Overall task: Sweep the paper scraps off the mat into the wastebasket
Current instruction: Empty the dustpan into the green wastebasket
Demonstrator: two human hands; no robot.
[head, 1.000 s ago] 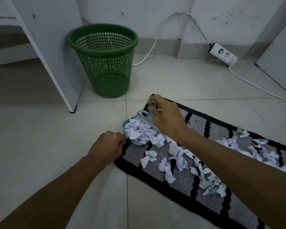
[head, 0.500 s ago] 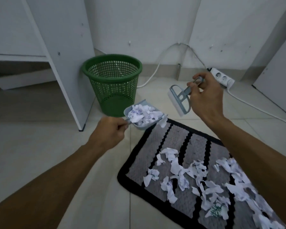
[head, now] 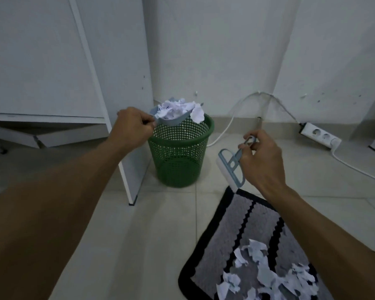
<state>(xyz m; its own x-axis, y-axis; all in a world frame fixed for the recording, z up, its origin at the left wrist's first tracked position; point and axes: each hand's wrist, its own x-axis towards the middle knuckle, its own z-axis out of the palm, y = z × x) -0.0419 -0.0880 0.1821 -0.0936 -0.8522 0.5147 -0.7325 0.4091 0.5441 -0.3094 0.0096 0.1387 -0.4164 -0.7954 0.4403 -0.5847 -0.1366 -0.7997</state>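
Here, in the head view, the left hand (head: pixel 134 128) has its fingers curled tight round the handle of a small grey-blue dustpan (head: pixel 171 121), holding it just over the rim of the green mesh wastebasket (head: pixel 180 156). Piled in the pan, just beyond the left knuckles, is a heap of crumpled paper scraps (head: pixel 175 109), with one piece hanging over the pan's far lip above the basket's opening. The right hand (head: pixel 262 161), lower and well to the right of the left one, pinches the looped handle of a matching hand brush (head: pixel 231 167) between thumb and curled fingers. The brush head hangs down and to the left of that grip, its lower end showing against the far corner of the grey-and-black mat (head: pixel 253 230). Torn scraps (head: pixel 268 276) lie on the mat beside the right forearm. Beyond the right hand a white power strip (head: pixel 319 135) lies on the tiled floor (head: pixel 139 245) by the wall.
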